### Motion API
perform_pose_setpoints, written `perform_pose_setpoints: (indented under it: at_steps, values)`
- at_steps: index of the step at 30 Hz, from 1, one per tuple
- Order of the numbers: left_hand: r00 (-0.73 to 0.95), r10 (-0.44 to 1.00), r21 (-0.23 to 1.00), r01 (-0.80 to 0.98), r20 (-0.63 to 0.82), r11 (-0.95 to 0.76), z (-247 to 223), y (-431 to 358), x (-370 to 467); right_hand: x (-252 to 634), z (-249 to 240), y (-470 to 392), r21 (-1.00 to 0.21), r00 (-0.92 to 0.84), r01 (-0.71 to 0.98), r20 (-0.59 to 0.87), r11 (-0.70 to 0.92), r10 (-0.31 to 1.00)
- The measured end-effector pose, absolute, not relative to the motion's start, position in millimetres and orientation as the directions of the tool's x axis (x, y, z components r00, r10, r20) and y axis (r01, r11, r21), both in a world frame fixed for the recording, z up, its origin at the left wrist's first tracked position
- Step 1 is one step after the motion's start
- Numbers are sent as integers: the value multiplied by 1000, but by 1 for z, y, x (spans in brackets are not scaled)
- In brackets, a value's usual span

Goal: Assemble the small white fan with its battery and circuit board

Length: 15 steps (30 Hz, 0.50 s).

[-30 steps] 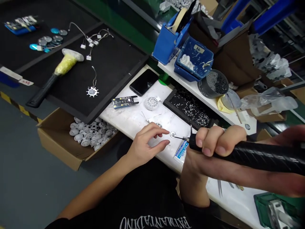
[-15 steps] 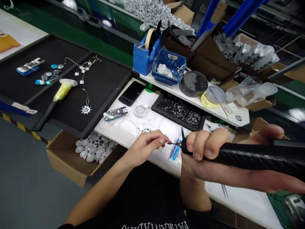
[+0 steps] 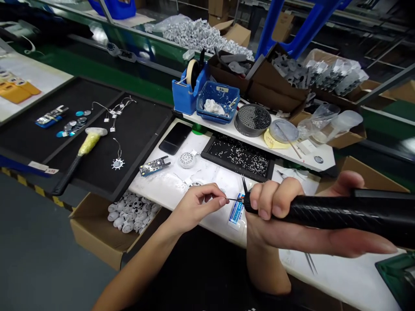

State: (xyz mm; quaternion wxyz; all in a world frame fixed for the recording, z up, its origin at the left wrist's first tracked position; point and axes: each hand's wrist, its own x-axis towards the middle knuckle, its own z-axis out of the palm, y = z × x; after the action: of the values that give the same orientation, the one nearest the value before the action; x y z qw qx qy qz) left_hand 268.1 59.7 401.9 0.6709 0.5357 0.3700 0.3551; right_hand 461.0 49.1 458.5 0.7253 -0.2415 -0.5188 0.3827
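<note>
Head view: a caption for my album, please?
Right hand holding a black tool, left hand at its tip, above a white workbench.

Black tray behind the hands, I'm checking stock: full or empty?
Neither: small pale pieces lie scattered across the black tray, dark gaps showing between.

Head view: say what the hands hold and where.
Right hand: black cylindrical screwdriver, gripped around its front body. Left hand: at the thin bit; any hold cannot be told.
</note>
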Motion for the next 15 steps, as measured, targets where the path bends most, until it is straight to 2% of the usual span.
perform_pose_setpoints:
  at_steps: [2, 5, 7, 9, 11, 13, 15]
  values:
    - [459, 883, 994, -9, -96, 113, 406, 62, 266, 459, 461, 50, -682, 232, -390, 577, 619, 783]
    - [384, 922, 974, 191, 43, -125, 424, 89, 262, 458, 470, 49, -681, 330, -334, 563, 652, 757]
    - [318, 921, 864, 371, 226, -340, 445, 130, 260, 458, 479, 47, -683, 375, -269, 575, 679, 727]
    - [264, 880, 704, 529, 394, -474, 472, 183, 262, 462, 487, 42, -675, 435, -179, 598, 715, 673]
    - [273, 880, 557, 691, 390, -461, 499, 229, 267, 473, 489, 35, -667, 478, -44, 640, 744, 602]
    - [251, 902, 405, 828, 350, -388, 519, 251, 272, 494, 484, 26, -672, 515, 196, 690, 714, 508]
    - [261, 889, 429, 802, 376, -416, 523, 243, 269, 528, 470, 13, -643, 562, 476, 747, 600, 355]
